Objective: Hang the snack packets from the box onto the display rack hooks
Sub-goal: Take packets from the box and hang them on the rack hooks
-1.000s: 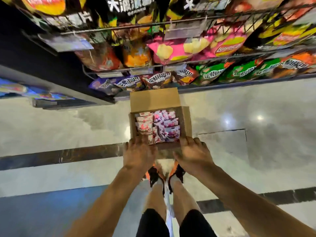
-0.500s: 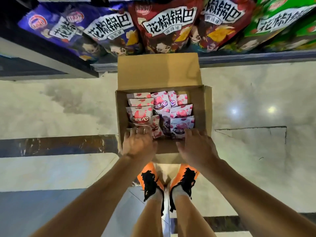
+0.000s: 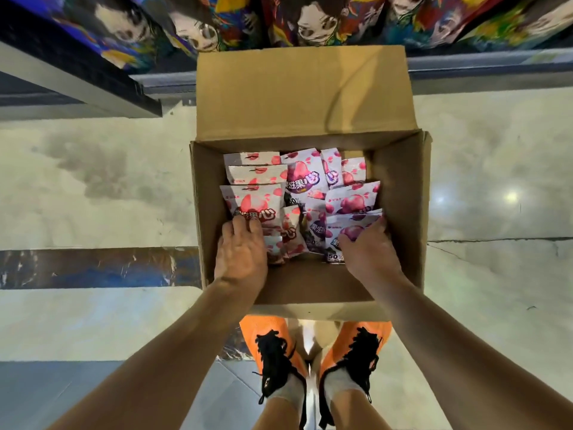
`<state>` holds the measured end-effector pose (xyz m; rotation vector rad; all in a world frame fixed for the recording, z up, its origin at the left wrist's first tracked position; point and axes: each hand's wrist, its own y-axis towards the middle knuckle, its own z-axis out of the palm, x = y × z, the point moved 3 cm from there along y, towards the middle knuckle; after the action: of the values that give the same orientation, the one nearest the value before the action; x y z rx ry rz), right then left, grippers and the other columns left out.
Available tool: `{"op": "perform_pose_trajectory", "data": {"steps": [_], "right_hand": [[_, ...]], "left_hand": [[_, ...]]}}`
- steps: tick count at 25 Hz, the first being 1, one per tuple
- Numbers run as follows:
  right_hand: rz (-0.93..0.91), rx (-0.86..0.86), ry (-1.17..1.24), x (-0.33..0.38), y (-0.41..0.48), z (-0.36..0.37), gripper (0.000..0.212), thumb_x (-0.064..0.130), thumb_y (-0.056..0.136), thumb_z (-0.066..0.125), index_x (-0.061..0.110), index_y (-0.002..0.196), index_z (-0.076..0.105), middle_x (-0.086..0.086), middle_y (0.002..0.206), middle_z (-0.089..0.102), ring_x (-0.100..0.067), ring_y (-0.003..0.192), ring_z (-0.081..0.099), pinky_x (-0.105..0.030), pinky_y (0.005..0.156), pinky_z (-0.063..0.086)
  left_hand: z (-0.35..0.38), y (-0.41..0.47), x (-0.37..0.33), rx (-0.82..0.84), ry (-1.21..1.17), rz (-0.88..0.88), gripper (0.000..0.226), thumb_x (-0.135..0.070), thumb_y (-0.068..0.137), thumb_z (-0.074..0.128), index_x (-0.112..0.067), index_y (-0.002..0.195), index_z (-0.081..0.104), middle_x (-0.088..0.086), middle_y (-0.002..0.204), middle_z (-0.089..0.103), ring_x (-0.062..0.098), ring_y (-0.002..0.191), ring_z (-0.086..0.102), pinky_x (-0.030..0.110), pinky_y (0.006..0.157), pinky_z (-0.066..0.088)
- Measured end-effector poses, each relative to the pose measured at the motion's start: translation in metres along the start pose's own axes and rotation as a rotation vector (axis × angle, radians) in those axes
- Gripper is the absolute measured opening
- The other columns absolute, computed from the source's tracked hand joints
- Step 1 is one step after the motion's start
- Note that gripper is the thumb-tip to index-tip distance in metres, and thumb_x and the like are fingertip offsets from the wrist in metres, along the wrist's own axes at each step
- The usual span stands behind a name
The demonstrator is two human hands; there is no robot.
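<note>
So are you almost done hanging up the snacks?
Not nearly. Nothing looks hung yet: the cardboard box on the floor holds a whole pile of snack packets. Right now the left hand rests on a pink packet and the right hand on a purple packet, neither lifted. All the hanging is left.

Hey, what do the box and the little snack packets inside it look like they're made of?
Box: plain brown cardboard, matte, with a creased open flap; likely corrugated, though no edge shows it clearly. Snack packets: thin glossy printed film, probably plastic, judging by the shiny glare and crinkled, crimped tops.
</note>
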<state>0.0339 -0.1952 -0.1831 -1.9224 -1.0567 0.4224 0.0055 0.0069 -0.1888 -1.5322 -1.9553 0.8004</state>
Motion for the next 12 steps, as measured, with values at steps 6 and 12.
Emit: {"op": "perform_pose_trajectory", "data": {"steps": [6, 12], "right_hand": [[-0.033, -0.067, 0.109, -0.005, 0.005, 0.007, 0.075, 0.030, 0.102, 0.056, 0.008, 0.155, 0.009, -0.014, 0.148, 0.046, -0.032, 0.134, 0.051, -0.040, 0.106, 0.048], [-0.116, -0.124, 0.101, -0.010, 0.013, 0.012, 0.065, 0.022, 0.100, 0.059, 0.021, 0.152, 0.021, -0.006, 0.131, 0.062, -0.028, 0.119, 0.064, -0.041, 0.093, 0.059]], "left_hand": [[-0.004, 0.001, 0.006, -0.098, -0.050, 0.032, 0.038, -0.019, 0.104, 0.053, -0.019, 0.142, 0.044, 0.009, 0.142, 0.041, 0.028, 0.127, 0.043, 0.038, 0.108, 0.041], [-0.006, -0.003, 0.001, -0.087, -0.104, 0.164, 0.028, -0.037, 0.103, 0.059, -0.033, 0.129, 0.065, -0.007, 0.133, 0.062, 0.025, 0.126, 0.046, 0.043, 0.103, 0.032]]}}
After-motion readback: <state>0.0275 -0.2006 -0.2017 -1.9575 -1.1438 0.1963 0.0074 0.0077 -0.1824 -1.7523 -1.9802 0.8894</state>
